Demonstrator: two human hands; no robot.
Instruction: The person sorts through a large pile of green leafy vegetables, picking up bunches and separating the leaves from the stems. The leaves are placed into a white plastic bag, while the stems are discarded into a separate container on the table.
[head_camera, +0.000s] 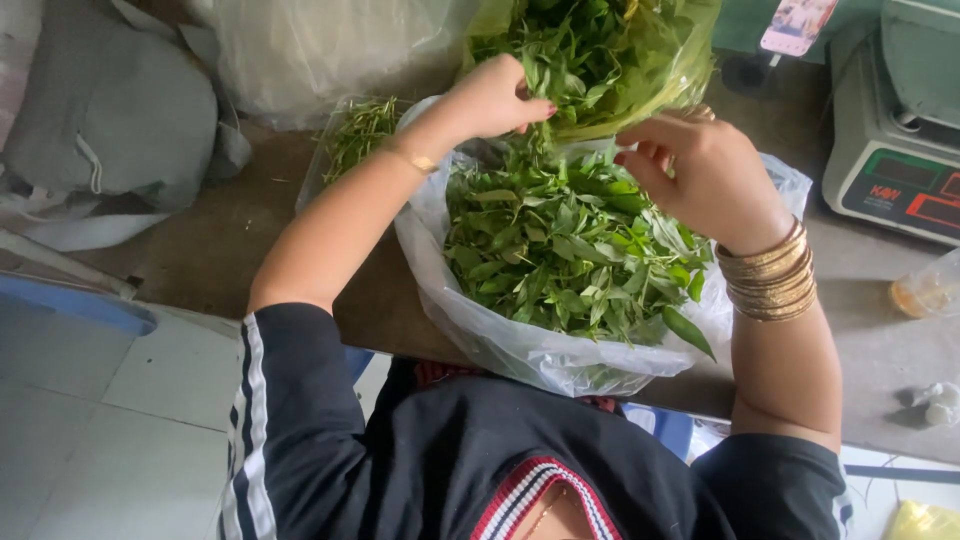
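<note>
A clear plastic bag (520, 340) heaped with loose green leaves (570, 250) sits on a brown table (230, 240), while the left hand (495, 95) and right hand (700, 165), fingers curled closed, grip a leafy bunch (600, 50) above it.

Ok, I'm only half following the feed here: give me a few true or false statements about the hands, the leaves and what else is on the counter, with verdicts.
1. Both hands are up at the greenish bag of leaves. True: the left hand and the right hand are at its mouth.
2. The clear bag below the hands is empty. False: it is full of green leaves.
3. Gold bangles sit on the right wrist. True.
4. A weighing scale stands at the left edge of the counter. False: it is at the right edge.
5. The left wrist is bare. False: it wears a thin gold bracelet.
</note>
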